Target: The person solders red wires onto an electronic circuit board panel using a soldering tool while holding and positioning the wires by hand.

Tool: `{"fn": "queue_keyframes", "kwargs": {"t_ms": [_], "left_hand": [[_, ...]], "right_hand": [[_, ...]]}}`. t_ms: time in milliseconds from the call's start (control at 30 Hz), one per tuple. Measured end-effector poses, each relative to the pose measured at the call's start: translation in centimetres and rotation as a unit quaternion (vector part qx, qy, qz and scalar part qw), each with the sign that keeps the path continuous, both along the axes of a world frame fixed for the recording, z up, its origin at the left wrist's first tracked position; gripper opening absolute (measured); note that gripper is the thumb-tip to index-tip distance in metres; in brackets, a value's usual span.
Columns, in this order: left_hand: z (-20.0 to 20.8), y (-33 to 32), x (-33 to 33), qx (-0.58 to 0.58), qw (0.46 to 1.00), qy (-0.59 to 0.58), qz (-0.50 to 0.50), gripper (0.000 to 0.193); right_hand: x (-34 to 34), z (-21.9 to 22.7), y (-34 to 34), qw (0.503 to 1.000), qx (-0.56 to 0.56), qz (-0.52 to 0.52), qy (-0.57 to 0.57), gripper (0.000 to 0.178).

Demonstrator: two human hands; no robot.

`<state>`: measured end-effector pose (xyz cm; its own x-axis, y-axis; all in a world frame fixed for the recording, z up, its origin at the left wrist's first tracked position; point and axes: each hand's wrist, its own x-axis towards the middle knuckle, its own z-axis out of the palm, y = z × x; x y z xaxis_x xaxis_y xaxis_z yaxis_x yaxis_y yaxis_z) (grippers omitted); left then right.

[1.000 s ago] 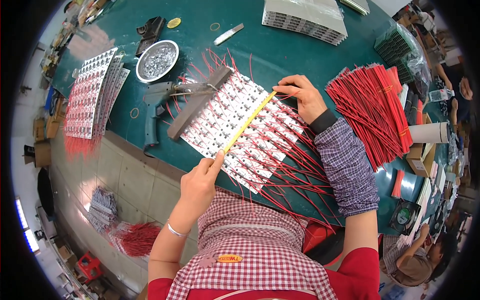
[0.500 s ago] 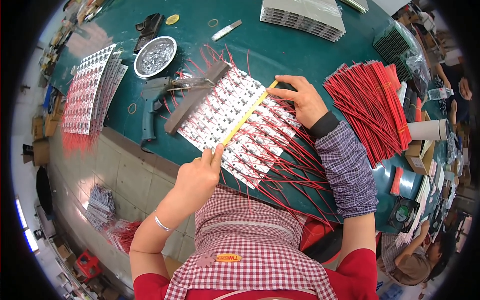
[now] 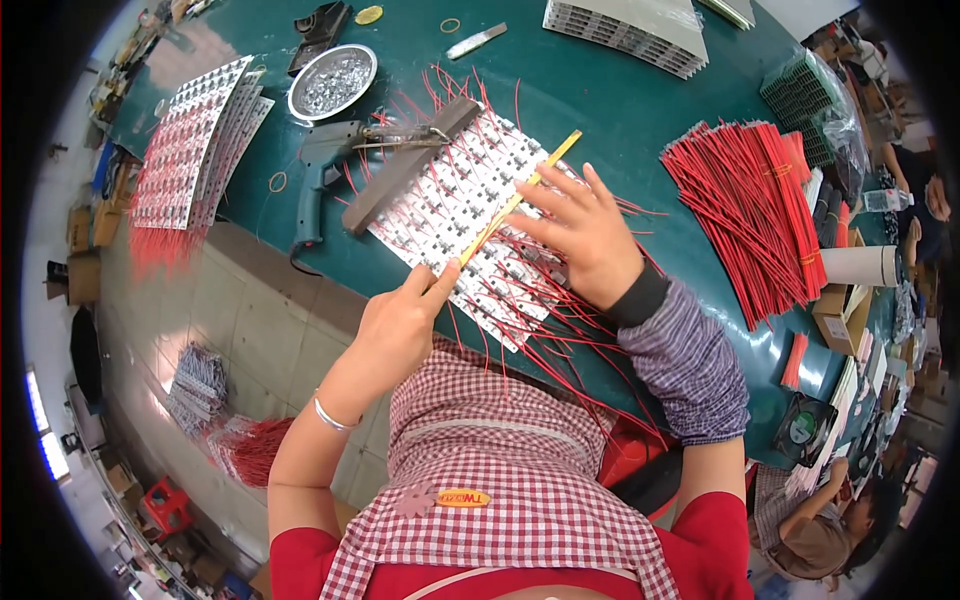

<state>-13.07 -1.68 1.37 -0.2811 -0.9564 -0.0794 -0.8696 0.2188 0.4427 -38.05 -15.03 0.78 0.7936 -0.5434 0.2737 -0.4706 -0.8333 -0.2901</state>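
A white circuit board panel [image 3: 430, 222] with rows of small dark parts and red wires lies tilted on the green table. Across it runs a thin yellow strip [image 3: 561, 151]. My left hand [image 3: 395, 325] pinches the strip's near end, thumb and finger pressed together. Over the strip's far half, my right hand [image 3: 590, 240] is open, its spread fingers on or just above the strip and the red wires [image 3: 570, 345]. A dark bar [image 3: 400, 175] rests across the panel's left part. Beside it lies a teal soldering gun [image 3: 315, 175], tip over the bar.
A metal bowl [image 3: 365, 70] of shiny bits stands behind the gun. Wired panels [image 3: 190, 160] are stacked at left. A large bundle of red wires [image 3: 735, 225] lies at right, near a small fan [image 3: 803, 427]. More panels [image 3: 630, 35] are piled at the back. Another person [image 3: 815, 535] sits lower right.
My right hand has let go of the strip's far end and spread open nearer to me, over the wires. Some wires now lean toward the near side. My left hand stays on the strip.
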Motion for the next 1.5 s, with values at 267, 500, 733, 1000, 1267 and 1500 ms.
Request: {"fn": "queue_keyframes", "kwargs": {"t_ms": [267,500,733,1000,1267,1500], "left_hand": [[-0.5,-0.6,0.2,0.0,0.989,0.137,0.048,0.051],[-1.5,0.2,0.4,-0.009,0.975,0.201,0.092,0.051],[-0.8,0.1,-0.1,-0.006,0.993,0.083,0.077,0.047],[-1.8,0.1,0.2,-0.056,0.962,0.239,0.119,0.045],[-1.8,0.4,0.1,-0.042,0.962,0.231,0.141,0.044],[-1.9,0.5,0.0,-0.029,0.977,0.17,0.127,0.047]], "right_hand": [[3.7,-0.7,1.8,0.998,-0.054,0.019,0.023,0.045],[3.2,-0.9,3.1,0.999,0.012,0.01,-0.049,0.03],[2.9,0.4,6.8,0.999,0.005,0.003,0.052,0.025],[4.9,-1.2,3.6,0.994,-0.07,-0.071,-0.05,0.029],[5.8,-0.9,3.3,0.992,-0.107,-0.063,0.002,0.019],[4.8,-1.3,6.4,0.997,-0.055,-0.06,-0.015,0.017]]}}
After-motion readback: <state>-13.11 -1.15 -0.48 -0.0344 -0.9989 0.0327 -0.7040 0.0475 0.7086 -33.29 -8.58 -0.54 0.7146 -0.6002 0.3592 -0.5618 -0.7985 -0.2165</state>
